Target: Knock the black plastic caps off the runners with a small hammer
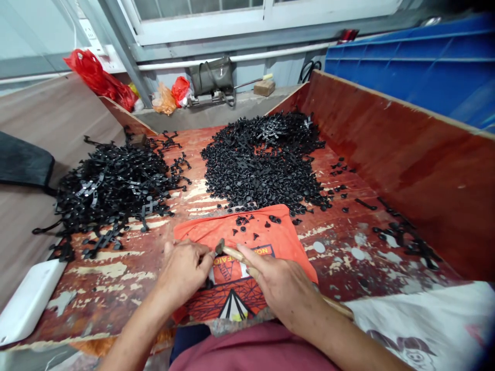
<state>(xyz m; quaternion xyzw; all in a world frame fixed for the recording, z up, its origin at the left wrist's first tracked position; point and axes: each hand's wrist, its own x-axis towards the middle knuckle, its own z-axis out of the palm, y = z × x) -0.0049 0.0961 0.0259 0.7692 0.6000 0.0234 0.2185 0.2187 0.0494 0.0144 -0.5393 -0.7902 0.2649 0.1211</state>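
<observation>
My right hand (284,286) is wrapped round the wooden handle of a small hammer (228,251), whose handle end sticks out past my wrist. The hammer head is right beside the fingertips of my left hand (185,270). Those fingers are pinched low over an orange printed cloth (297,247), and a small black part (209,283) peeks out below them, mostly hidden. Several loose black pegs with round heads (243,221) lie on the cloth just beyond my hands.
A large heap of black pegs (259,175) covers the bench's middle, with linked black parts (270,129) behind. Another heap of linked parts (116,180) lies left. A white phone-like case (31,301) is near the left edge. Wooden boards (386,149) wall the sides; a blue crate (410,67) stands right.
</observation>
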